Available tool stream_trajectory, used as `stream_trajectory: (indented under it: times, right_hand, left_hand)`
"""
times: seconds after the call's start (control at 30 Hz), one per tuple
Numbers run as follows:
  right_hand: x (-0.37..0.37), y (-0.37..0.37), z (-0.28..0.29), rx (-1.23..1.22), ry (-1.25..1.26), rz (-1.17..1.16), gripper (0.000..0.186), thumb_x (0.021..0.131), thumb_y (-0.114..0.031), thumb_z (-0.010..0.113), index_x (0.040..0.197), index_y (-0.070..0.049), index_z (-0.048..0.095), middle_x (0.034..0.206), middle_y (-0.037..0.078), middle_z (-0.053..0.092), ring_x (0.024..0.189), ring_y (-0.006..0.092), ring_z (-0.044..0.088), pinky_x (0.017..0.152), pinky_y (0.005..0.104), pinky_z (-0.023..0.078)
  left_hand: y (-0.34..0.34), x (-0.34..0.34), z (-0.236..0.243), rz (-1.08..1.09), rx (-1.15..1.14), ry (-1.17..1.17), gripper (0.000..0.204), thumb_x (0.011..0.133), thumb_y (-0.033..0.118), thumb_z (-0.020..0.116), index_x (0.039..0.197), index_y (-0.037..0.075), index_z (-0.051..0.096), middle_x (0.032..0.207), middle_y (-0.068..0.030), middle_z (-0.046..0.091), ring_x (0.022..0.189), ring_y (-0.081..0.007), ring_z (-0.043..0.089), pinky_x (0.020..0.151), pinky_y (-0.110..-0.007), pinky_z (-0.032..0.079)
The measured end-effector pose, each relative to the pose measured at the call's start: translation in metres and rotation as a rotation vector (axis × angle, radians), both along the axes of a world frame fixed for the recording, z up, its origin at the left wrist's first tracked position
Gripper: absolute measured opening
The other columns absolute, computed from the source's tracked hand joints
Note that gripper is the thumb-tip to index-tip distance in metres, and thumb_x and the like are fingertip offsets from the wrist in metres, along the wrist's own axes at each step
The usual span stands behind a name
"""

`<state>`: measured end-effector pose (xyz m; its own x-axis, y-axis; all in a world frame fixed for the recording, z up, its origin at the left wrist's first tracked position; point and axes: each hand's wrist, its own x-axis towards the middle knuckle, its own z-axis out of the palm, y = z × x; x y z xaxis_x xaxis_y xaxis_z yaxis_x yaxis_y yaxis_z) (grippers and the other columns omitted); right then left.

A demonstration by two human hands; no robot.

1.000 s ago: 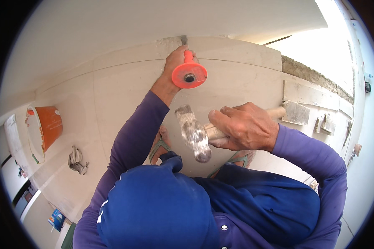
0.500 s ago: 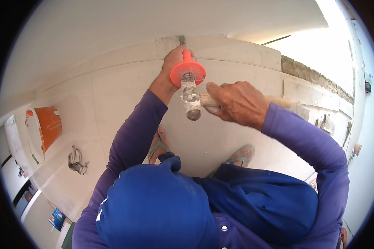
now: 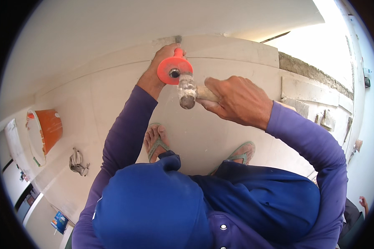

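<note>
My left hand (image 3: pixel 165 54) is wrapped round the grip of a chisel (image 3: pixel 174 70) with a round orange-red guard. Its metal tip meets a chipped patch (image 3: pixel 165 40) low on the wall, where the wall joins the tile strip. My right hand (image 3: pixel 239 99) grips the pale wooden handle of a hammer (image 3: pixel 187 92), whose dusty, plaster-smeared head is beside the right of the guard. The metal striking end of the chisel shows in the middle of the guard, and the hammer head looks slightly off it.
An orange bucket (image 3: pixel 50 129) lies tipped to the left, with a crumpled grey cloth or glove (image 3: pixel 77 162) near it. Tile pieces (image 3: pixel 303 91) lie at the right by a rough broken edge (image 3: pixel 316 74). Another person's hand (image 3: pixel 363 203) shows at the lower right.
The chisel and my left hand have shifted a little left. The hammer head has moved from in front of the striking end to its right side, uncovering it.
</note>
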<state>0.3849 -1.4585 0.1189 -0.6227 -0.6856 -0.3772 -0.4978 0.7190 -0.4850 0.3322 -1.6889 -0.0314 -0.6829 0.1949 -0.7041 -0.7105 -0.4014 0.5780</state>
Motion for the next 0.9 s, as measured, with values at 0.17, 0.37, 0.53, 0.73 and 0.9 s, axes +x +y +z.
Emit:
stream_trajectory:
  times: [0.17,0.37,0.53,0.73,0.9]
  right_hand:
    - [0.025,0.019,-0.011,0.0,-0.177,-0.025,0.047,0.103,-0.047,0.063,0.104,-0.001,0.065,0.068,0.023,0.067,0.066,0.0448,0.069,0.063,0.0536,0.055]
    - [0.036,0.029,-0.017,-0.022,-0.216,0.034,0.049,0.102,-0.049,0.064,0.108,-0.001,0.063,0.067,0.022,0.067,0.066,0.0437,0.069,0.063,0.0527,0.055]
    - [0.035,0.032,-0.015,-0.019,-0.215,0.031,0.047,0.102,-0.048,0.063,0.109,-0.001,0.059,0.066,0.022,0.065,0.066,0.0442,0.068,0.063,0.0537,0.054]
    - [0.038,0.045,-0.014,-0.015,-0.217,0.002,0.046,0.101,-0.046,0.063,0.109,-0.002,0.057,0.065,0.022,0.064,0.066,0.0446,0.067,0.063,0.0543,0.052]
    - [0.049,0.061,-0.01,-0.077,-0.113,0.008,0.045,0.097,-0.043,0.07,0.111,-0.003,0.057,0.069,0.019,0.066,0.066,0.0418,0.069,0.06,0.0514,0.053]
  left_hand:
    - [0.015,0.017,0.018,0.034,-0.09,-0.054,0.029,0.108,0.031,0.049,0.096,0.005,0.055,0.067,-0.0011,0.055,0.056,-0.0141,0.054,0.052,-0.031,0.047]
    - [0.029,0.026,0.01,0.063,0.113,-0.077,0.03,0.109,0.032,0.049,0.095,0.007,0.054,0.065,-0.002,0.055,0.053,-0.0143,0.051,0.05,-0.03,0.045]
    - [0.047,0.017,0.004,0.008,0.17,-0.057,0.029,0.109,0.033,0.05,0.095,0.008,0.054,0.064,-0.0017,0.054,0.054,-0.0137,0.051,0.05,-0.03,0.045]
    - [0.065,0.007,-0.004,-0.082,0.179,-0.043,0.029,0.108,0.033,0.05,0.096,0.008,0.055,0.064,-0.0021,0.054,0.054,-0.0139,0.051,0.052,-0.031,0.045]
    - [0.082,0.002,-0.01,-0.103,0.15,-0.026,0.03,0.109,0.034,0.05,0.097,0.007,0.055,0.065,-0.0034,0.055,0.055,-0.0148,0.052,0.051,-0.032,0.045]
